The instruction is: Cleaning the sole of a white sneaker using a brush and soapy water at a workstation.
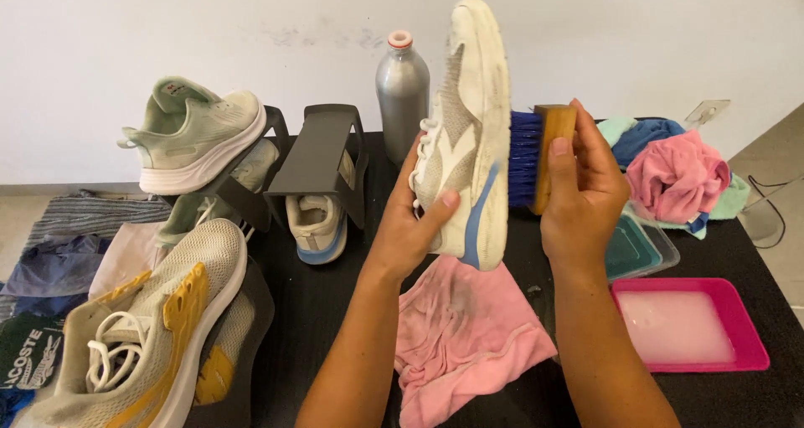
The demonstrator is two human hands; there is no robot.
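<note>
The white shoe (463, 135) has knitted mesh cloth on top and a smooth, dirty rubber sole. The brush (540, 156) has a wooden back and stiff blue bristles. The bottle (401, 93) is dull grey metal. The pink tray (691, 323) is shiny plastic. The worktop (335, 311) is matt black.

- Left hand (408, 227): bare, no glove, ring or band visible; short, trimmed thumbnail in plain view.
- Left forearm (352, 344): bare from wrist to the lower edge of the view; no sleeve, watch or bracelet.
- Right hand (582, 189): bare, no glove or ring; short, unpainted thumbnail near the top.
- Right forearm (607, 353): bare along its whole visible length; no sleeve or wrist strap.
- Upper arms, shoulders, clothing: outside the view.
</note>
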